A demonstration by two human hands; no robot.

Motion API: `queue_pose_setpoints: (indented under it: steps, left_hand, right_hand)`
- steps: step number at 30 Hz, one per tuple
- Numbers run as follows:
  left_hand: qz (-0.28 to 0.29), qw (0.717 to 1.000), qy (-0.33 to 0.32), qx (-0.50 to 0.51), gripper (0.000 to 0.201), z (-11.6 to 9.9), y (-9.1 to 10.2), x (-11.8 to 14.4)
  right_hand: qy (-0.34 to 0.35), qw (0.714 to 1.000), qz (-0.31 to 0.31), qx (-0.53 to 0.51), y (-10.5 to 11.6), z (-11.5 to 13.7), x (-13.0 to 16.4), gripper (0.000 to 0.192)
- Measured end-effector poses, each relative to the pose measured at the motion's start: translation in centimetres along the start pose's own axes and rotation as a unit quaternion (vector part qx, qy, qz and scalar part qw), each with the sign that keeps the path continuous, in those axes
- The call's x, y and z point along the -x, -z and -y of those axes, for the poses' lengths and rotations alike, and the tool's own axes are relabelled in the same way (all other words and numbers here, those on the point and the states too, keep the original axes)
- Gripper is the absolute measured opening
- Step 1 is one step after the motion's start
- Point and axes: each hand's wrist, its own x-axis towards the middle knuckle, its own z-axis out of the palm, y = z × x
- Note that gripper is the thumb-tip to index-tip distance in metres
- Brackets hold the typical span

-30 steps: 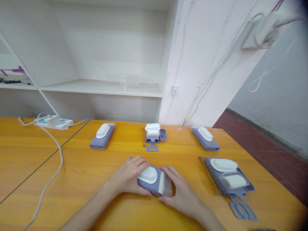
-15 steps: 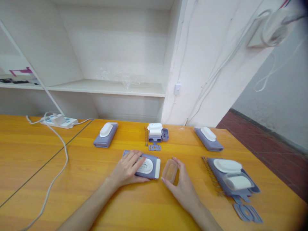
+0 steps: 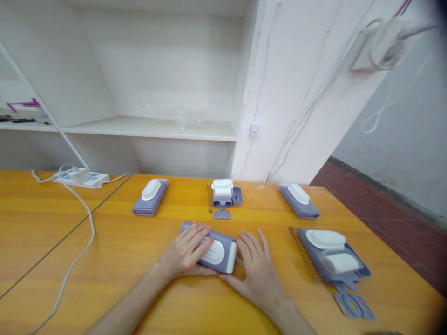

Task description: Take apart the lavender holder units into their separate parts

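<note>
Left hand [image 3: 185,253] flat on a lavender brush case [image 3: 213,251] at the yellow surface [image 3: 122,251] centre, right hand [image 3: 256,270] spread beside it, fingers open, clear cap held half a second earlier now hidden beneath the palm.

Single head-worn view, looking forward and down from just above the near edge of the table [image 3: 115,260], close over both hands at lower centre, facing the far shelf [image 3: 150,128] and wall, with the floor [image 3: 377,204] visible beyond the table's right edge.
</note>
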Motion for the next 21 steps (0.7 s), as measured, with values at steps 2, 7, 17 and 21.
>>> queue_pose_setpoints:
  steps: [2, 7, 17, 21]
  left_hand:
    - [-0.005, 1.000, -0.006, 0.001, 0.067, -0.1, 0.0, -0.1]
    - [0.000, 1.000, 0.004, -0.007, 0.064, 0.0, 0.0, 0.1]
    - [0.046, 0.992, 0.108, 0.040, 0.074, 0.7, 0.4, 0.2]
    - [0.108, 0.978, 0.165, 0.070, 0.091, 0.9, 0.2, 0.0]
  right_hand:
    - [-0.003, 1.000, 0.007, 0.004, 0.2, 0.3, -0.2, 0.072]
    - [-0.012, 0.999, 0.012, 0.029, 0.6, 0.8, -1.3, 0.067]
    - [0.036, 0.999, 0.007, -0.005, 0.1, -0.1, -3.1, 0.060]
    - [0.026, 0.999, -0.004, -0.037, -0.1, -0.9, -2.6, 0.054]
